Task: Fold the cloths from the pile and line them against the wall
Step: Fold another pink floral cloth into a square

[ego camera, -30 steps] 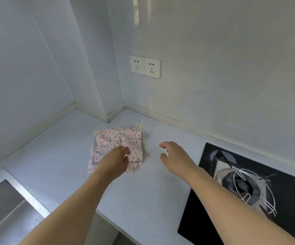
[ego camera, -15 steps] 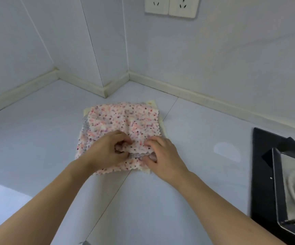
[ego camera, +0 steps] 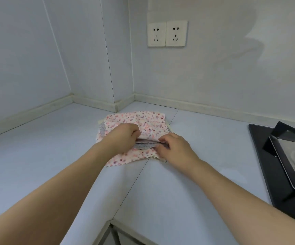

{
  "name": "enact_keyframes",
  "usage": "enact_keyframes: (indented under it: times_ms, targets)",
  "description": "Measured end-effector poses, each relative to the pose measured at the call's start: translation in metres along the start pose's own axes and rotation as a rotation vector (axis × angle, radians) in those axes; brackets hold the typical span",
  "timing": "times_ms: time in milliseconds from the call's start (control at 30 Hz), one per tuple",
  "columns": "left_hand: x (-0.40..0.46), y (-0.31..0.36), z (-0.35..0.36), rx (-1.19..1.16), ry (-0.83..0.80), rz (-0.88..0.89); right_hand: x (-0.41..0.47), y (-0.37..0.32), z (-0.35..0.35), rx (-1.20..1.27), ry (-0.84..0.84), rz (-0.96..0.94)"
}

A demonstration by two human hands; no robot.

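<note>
Pinching the near edge of the top floral cloth (ego camera: 152,123), the left hand (ego camera: 123,137) lifts it slightly, while the right hand (ego camera: 176,147) grips the same edge just beside it. Underneath, a grey dotted cloth (ego camera: 143,145) shows in the pile (ego camera: 136,155), which lies on the counter (ego camera: 54,156) near the far corner. A black stove (ego camera: 270,174) sits at the right, and twin sockets (ego camera: 167,33) are on the wall (ego camera: 231,59).

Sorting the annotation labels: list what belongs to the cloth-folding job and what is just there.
In the job:
- pink speckled top cloth, gripped by left hand and right hand
- grey speckled cloth beneath
- pale tiled wall

Just there:
- black gas hob
- white double socket
</note>
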State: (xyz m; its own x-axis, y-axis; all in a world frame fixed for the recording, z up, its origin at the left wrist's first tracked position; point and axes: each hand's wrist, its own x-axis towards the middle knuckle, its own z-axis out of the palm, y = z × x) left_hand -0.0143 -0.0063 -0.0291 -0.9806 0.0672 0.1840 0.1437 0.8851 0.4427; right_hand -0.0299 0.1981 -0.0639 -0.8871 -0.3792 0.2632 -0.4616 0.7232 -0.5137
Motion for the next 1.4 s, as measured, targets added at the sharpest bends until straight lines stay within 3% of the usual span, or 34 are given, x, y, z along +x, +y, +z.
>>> enact_keyframes:
  times_ms: [133,233,367,600,733,933,1067,1200,1300,1400]
  targets:
    - [-0.019,0.033,-0.034,-0.125,0.162,0.126,-0.018,-0.035,-0.020,-0.131,0.097,0.047]
    - [-0.041,0.064,-0.071,-0.275,0.165,0.203,-0.032,-0.063,-0.046,-0.131,0.190,0.081]
    - [-0.071,0.095,-0.110,-0.323,0.179,0.217,-0.060,-0.084,-0.084,0.213,0.267,0.162]
    - [-0.107,0.116,-0.135,-0.432,-0.123,0.168,-0.115,-0.078,-0.176,0.545,0.270,0.157]
    - [-0.106,0.118,-0.115,-0.207,-0.160,0.139,-0.136,-0.060,-0.194,0.557,0.275,0.247]
    - [-0.083,0.104,-0.082,-0.098,0.131,0.106,-0.135,-0.035,-0.185,0.018,0.417,0.259]
    - [-0.093,0.096,-0.045,-0.071,0.275,0.215,-0.138,-0.019,-0.145,0.176,0.496,0.337]
    - [-0.125,0.068,0.012,0.086,0.144,0.481,-0.166,0.005,-0.095,0.063,0.382,0.291]
    - [-0.144,0.043,0.044,0.028,0.008,0.502,-0.185,0.023,-0.067,-0.017,0.219,0.259]
    - [-0.147,0.036,0.053,-0.010,0.018,0.494,-0.188,0.033,-0.058,-0.008,0.231,0.238]
